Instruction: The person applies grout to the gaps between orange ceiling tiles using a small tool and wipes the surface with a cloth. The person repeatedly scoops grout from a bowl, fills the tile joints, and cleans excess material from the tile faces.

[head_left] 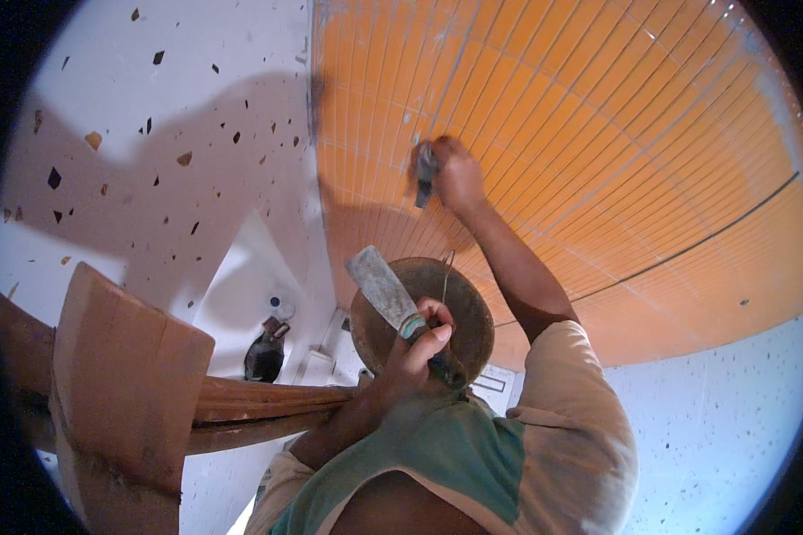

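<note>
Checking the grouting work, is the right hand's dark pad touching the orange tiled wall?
Touching. The head view shows the right hand pressing the dark pad flat onto the orange tiled wall, with no gap visible.

Materials and surface finishes, head view.
Wall tiles (598,134): orange, glazed, faintly glossy, with pale grout lines. Terrazzo wall (152,107): white, smooth, dark-chipped. Scraper blade (379,285): dull grey metal, smeared; handle looks like teal plastic. Round pan (455,312): brown, matt, crusted. Beam (125,374): bare, rough wood. Shirt (562,428): soft matt cloth.
</note>
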Motion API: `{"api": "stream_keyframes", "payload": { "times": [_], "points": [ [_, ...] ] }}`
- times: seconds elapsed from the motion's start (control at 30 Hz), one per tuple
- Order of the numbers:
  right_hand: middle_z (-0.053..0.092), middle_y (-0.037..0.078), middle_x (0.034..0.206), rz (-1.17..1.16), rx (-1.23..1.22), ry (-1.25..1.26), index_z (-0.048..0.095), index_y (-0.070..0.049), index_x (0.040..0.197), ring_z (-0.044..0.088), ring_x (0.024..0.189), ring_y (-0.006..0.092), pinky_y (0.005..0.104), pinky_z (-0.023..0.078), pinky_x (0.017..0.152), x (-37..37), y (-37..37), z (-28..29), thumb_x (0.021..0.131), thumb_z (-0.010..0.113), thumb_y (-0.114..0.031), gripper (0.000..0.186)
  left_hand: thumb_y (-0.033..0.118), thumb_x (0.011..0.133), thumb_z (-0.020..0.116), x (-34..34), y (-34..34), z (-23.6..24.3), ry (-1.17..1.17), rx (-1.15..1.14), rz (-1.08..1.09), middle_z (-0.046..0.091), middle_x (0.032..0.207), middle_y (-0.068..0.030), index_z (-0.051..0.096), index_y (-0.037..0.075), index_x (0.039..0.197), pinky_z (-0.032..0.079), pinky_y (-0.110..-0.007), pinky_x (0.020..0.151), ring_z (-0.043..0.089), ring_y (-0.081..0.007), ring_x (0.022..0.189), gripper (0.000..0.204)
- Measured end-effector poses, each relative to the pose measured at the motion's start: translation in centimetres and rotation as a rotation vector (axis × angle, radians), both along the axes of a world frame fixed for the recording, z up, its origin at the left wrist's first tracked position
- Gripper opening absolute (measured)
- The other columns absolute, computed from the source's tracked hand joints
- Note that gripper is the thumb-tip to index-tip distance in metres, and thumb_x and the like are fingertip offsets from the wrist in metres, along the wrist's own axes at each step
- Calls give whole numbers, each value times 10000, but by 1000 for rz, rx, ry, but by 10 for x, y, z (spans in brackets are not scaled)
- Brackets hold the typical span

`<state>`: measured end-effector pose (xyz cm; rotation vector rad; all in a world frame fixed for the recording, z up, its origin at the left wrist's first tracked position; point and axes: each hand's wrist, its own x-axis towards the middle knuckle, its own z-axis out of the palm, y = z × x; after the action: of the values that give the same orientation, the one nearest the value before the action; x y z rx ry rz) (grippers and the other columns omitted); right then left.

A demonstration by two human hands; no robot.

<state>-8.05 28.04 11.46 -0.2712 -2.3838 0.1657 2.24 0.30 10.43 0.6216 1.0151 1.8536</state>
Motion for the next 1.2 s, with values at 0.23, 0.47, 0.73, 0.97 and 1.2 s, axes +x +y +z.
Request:
{"api": "stream_keyframes", "payload": {
  "times": [0.23, 0.47, 0.73, 0.97, 1.2],
  "points": [
    [615, 181, 968, -23, 220, 421, 644, -19, 1090, 623, 902, 402, 479, 506, 743, -12, -2, 139, 668, 680, 63, 431, 251, 884, 547, 6, -1, -6, 2, -4, 40, 457, 875, 5, 497, 82, 1003, 357, -265, 746, 441, -97, 822, 212],
    [634, 214, 1077, 22, 96, 42, 650, -33, 1086, 626, 974, 410, 492, 530, 824, 3, 0, 68, 688, 677, 50, 407, 227, 896, 536, 4, 6, -21, -6, 18, 32, 455, 879, 3, 490, 88, 1016, 366, -274, 742, 438, -100, 809, 189],
    [651, 215, 961, -134, 305, 511, 664, -19, 964, 622, 971, 404, 469, 518, 773, -31, -9, 263, 738, 699, -67, 234, 205, 900, 538, 6, -1, -20, -50, 17, 8, 452, 888, 18, 479, 97, 1048, 365, -264, 745, 420, -89, 799, 192],
    [635, 232, 1086, -66, 125, 128, 654, -16, 1010, 624, 1016, 407, 487, 525, 844, -21, 4, 129, 723, 658, 29, 290, 180, 896, 552, 6, 1, -27, -18, -14, 17, 460, 893, 21, 469, 103, 1030, 386, -260, 717, 447, -80, 800, 175],
    [647, 227, 940, -24, 389, 531, 648, -12, 965, 634, 887, 411, 474, 520, 740, -25, 12, 260, 748, 700, -56, 227, 162, 898, 565, 7, -4, -4, -57, -6, 25, 473, 894, 17, 470, 100, 1040, 400, -260, 700, 463, -81, 787, 182]
  ]
}}
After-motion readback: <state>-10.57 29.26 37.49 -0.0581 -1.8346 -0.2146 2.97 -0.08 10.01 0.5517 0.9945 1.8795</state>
